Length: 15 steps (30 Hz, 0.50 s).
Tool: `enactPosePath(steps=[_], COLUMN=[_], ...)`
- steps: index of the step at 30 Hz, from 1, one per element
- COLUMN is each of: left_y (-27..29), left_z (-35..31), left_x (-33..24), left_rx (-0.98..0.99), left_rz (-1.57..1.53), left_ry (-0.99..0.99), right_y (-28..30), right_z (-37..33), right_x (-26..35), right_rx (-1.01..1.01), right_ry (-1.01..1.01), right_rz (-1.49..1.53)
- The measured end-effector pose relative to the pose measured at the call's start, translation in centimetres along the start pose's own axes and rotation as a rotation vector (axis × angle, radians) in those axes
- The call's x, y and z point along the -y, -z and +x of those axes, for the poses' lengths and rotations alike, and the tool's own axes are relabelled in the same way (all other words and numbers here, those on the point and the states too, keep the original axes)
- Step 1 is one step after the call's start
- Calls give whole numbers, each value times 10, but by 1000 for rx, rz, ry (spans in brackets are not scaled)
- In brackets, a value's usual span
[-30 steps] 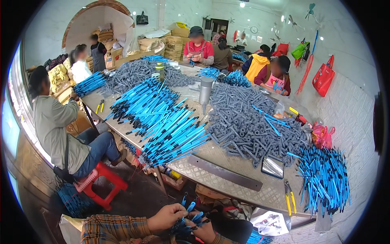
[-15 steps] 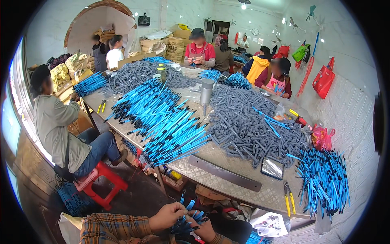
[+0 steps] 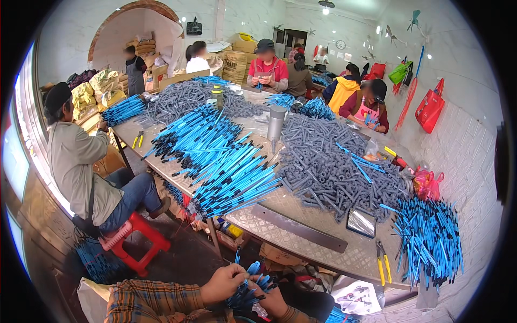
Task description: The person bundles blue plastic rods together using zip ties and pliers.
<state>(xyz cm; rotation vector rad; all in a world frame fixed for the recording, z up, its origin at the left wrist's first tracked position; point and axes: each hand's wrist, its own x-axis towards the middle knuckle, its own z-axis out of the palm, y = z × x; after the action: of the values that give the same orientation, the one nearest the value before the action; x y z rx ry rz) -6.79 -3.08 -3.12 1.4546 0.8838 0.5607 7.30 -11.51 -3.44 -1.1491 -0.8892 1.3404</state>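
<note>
Low in front of me, a bundle of thin blue sticks with black ends (image 3: pixel 249 297) fills my right hand (image 3: pixel 273 302), whose fingers are wrapped round it. My left hand (image 3: pixel 223 283) is closed in a pinch at the bundle's upper left side, thumb against fingers. A dark-tipped stick rises just behind those fingers. What exactly sits between the left fingertips is partly hidden. Both hands are held below the near edge of the table (image 3: pixel 258 223), apart from it.
Blue sticks lie in a large pile (image 3: pixel 231 180) and a right-hand pile (image 3: pixel 428 239). Grey plastic pieces (image 3: pixel 339 167) are heaped between them. Near the edge are a metal bar (image 3: pixel 299 229), a phone-like slab (image 3: pixel 361 222) and yellow-handled pliers (image 3: pixel 383 264). A person (image 3: pixel 81 161) sits at left; others work farther back.
My view has shifted slightly. My hands stay together at the bundle, with the left fingers moved a little on it. At the back, a person in white has moved to the right.
</note>
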Motion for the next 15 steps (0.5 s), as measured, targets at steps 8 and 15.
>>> enactPosePath(steps=[8,15], left_y=[3,24], left_z=[-5,-6], left_x=[-2,-5], left_rx=[46,340], left_rz=[-145,-259], left_ry=[77,233], right_y=[2,7], right_z=[-3,-6], right_x=[-7,-14], right_rx=[25,39], right_ry=[36,26], right_rz=[6,47])
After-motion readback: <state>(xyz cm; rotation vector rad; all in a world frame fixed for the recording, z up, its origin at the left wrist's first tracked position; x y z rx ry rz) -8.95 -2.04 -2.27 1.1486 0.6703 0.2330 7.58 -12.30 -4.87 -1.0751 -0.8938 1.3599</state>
